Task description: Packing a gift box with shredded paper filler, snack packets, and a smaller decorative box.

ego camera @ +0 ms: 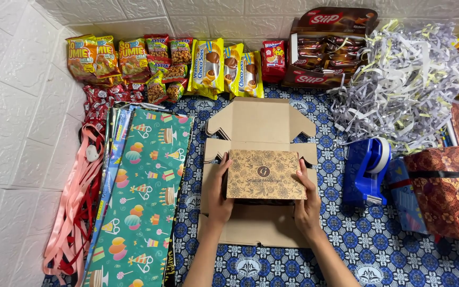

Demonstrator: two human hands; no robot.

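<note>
An unfolded brown cardboard box (258,125) lies flat on the blue patterned cloth (346,244), its flaps spread. One printed brown panel (264,174) with a leaf pattern is folded up in the middle. My left hand (218,194) presses against that panel's left edge and my right hand (306,199) holds its right edge. Both forearms come in from the bottom of the view.
Green party-print wrapping paper sheets (144,196) and pink and red ribbons (75,207) lie at the left. Snack packets (171,64) line the back wall, beside a box of chocolate bars (320,53). Shredded paper (399,85), a blue tape dispenser (366,170) and a wrapped batik parcel (447,191) are at the right.
</note>
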